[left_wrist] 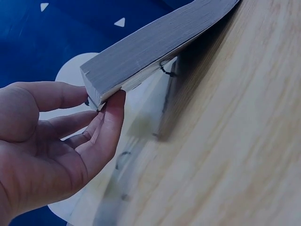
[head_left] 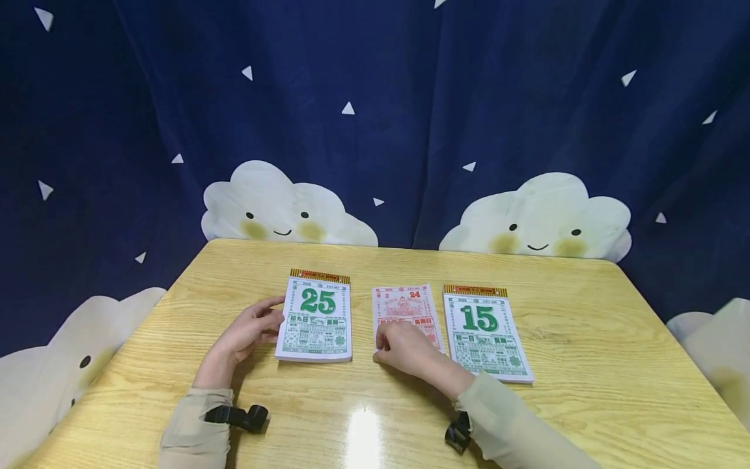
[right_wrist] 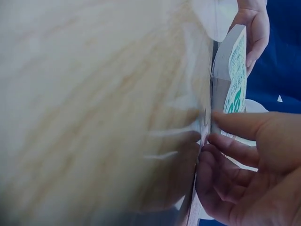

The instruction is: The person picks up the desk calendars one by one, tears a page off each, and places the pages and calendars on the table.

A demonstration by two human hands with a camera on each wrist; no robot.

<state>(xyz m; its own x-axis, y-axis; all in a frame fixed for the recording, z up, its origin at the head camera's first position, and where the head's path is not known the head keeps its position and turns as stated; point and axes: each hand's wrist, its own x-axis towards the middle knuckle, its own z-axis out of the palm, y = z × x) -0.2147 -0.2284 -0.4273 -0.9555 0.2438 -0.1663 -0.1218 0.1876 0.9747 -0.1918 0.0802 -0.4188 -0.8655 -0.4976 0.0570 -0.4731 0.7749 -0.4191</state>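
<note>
Right sleeve [head_left: 518, 423]: lower right of frame. Right hand [head_left: 410, 348]: centre, fingers bent at red sheet [head_left: 405, 302]; pinch cannot be confirmed. Left hand [head_left: 249, 329]: left of centre, pinching 25 pad [head_left: 316, 319]. Uneven pull could crease the sheet; slack grip could drop the pad.

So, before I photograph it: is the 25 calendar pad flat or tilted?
Tilted, left side raised: the left wrist view shows a gap between the 25 calendar pad and the table, where the left hand grips it.
</note>
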